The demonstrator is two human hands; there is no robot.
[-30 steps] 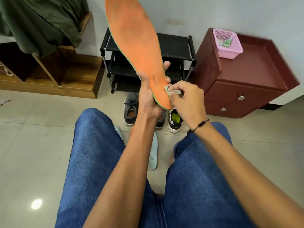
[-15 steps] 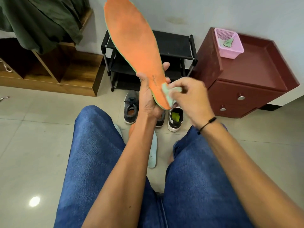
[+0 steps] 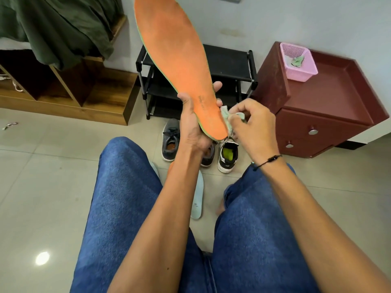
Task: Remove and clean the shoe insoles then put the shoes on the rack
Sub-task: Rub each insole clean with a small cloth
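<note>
My left hand [image 3: 191, 125] grips the heel end of a long orange insole [image 3: 173, 51], which stands upright with its toe pointing up and away. At the insole's heel edge, my right hand [image 3: 252, 125] pinches a small pale green cloth [image 3: 227, 118] against it. On the floor below sit a grey shoe [image 3: 170, 140], a second grey shoe [image 3: 208, 156] partly hidden by my wrist, and a white and black shoe [image 3: 228, 155] with a green insole inside. A pale blue insole [image 3: 197, 197] lies on the floor between my knees. The black shoe rack [image 3: 230, 64] stands against the wall behind.
A dark red drawer cabinet [image 3: 330, 106] stands to the right, with a pink basket [image 3: 298, 62] holding a cloth on top. A wooden shelf unit [image 3: 69, 96] with a dark green garment [image 3: 57, 28] draped over it is to the left. My legs in blue jeans fill the foreground.
My right hand with the cloth has slid a little down and outward along the insole's heel edge. The insole stays upright in my left hand.
</note>
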